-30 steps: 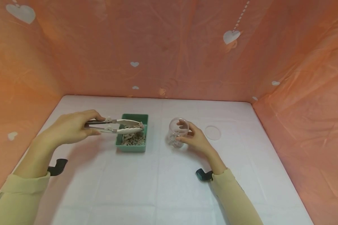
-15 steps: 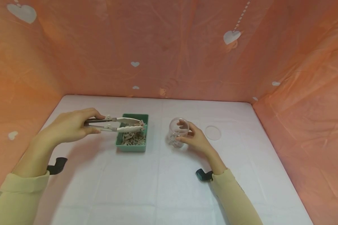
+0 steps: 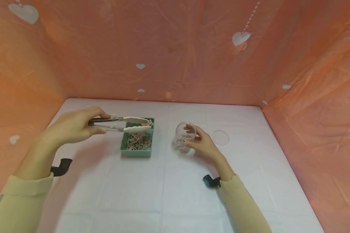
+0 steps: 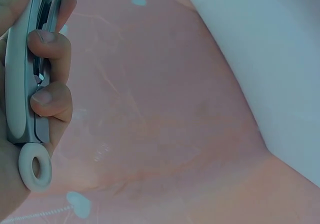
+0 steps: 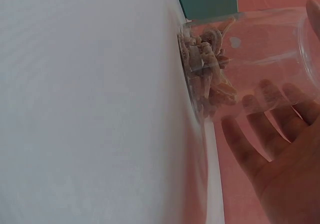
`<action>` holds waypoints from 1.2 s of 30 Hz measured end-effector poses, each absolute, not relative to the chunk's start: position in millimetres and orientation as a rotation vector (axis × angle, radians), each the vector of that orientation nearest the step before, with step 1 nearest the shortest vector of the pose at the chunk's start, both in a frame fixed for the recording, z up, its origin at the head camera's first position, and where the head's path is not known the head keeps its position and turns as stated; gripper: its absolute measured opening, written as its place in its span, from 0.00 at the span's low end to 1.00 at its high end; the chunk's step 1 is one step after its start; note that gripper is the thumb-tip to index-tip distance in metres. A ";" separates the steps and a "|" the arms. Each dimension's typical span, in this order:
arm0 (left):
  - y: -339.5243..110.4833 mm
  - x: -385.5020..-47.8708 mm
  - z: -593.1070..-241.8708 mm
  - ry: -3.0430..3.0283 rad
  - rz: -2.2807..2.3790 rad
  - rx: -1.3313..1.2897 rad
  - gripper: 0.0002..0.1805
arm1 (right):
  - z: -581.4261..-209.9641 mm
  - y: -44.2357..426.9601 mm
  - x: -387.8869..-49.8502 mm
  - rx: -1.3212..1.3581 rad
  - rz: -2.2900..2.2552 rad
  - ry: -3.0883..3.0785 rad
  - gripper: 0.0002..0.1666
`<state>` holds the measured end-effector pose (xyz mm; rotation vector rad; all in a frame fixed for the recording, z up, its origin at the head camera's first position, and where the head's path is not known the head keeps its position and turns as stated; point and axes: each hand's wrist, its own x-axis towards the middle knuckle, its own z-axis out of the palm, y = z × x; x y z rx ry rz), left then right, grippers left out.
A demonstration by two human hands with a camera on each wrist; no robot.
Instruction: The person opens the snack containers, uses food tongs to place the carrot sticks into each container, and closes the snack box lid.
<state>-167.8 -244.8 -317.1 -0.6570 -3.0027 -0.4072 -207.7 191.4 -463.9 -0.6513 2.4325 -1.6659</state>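
In the head view my left hand (image 3: 75, 126) grips metal tongs (image 3: 113, 124) with pale tips, held over a green rectangular tray (image 3: 137, 154). A clump of greyish-brown dried strips sticks out between the tong tips. More such strips (image 3: 138, 142) lie in the tray. The left wrist view shows fingers wrapped round the tongs' handle (image 4: 19, 84), which has a pale ring at its end. My right hand (image 3: 204, 142) holds a clear jar (image 3: 185, 131) upright on the table, fingers and thumb about its side. Some strips (image 5: 207, 69) lie at the jar's bottom.
A clear round lid (image 3: 220, 137) lies flat on the white table (image 3: 134, 194), to the right of my right hand. Orange sheeting (image 3: 192, 48) with white hearts stands behind the table and along both sides.
My left hand has moved slightly up and away, carrying the tongs and the clump towards the tray's far end. The right hand and jar stay in place.
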 end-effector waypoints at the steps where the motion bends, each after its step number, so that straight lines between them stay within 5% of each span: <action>1: -243.4 -168.1 -316.0 -3.000 -0.408 -0.659 0.22 | -463.7 191.4 -207.6 -0.644 -1.666 2.432 0.44; 36: -154.7 -200.6 -313.0 -2.901 -0.647 -0.968 0.21 | -462.7 189.2 -206.7 -0.575 -1.664 2.414 0.45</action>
